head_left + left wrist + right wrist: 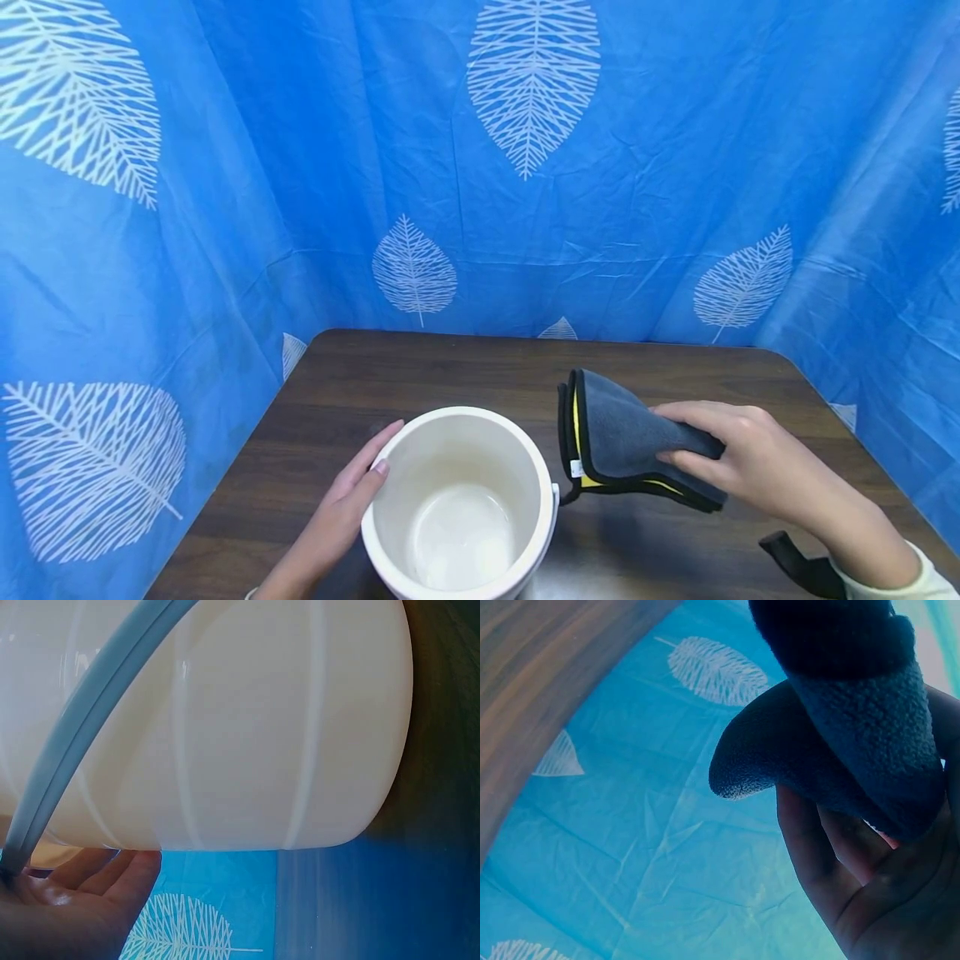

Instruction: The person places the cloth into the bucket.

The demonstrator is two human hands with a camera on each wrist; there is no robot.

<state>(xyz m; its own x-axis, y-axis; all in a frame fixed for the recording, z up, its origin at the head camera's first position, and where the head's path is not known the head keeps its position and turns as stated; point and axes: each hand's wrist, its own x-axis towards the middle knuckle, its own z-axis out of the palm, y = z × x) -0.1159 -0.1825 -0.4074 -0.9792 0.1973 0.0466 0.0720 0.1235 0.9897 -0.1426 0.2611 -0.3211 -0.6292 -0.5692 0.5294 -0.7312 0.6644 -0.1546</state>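
A white bucket (pixel 457 450) stands upright at the table's near edge, its inside visible from above. My left hand (pixel 341 508) rests against the bucket's left side, fingers fairly straight and the thumb tip at the rim. In the left wrist view the bucket's carrying handle (pixel 97 705) hangs across its ribbed wall, with the left hand (pixel 97 900) beside that wall. To the right of the bucket, my right hand (pixel 735 454) pinches a folded grey cloth (pixel 622 429) with black edging and a yellow layer. The cloth's folded end (pixel 855 742) bulges out of the right hand (pixel 877 892) in the right wrist view.
The dark wooden table (pixel 450 367) has rounded far corners. A blue curtain (pixel 337 167) with white leaf prints surrounds it at the back and both sides. A black strap (pixel 802 567) hangs by the right wrist.
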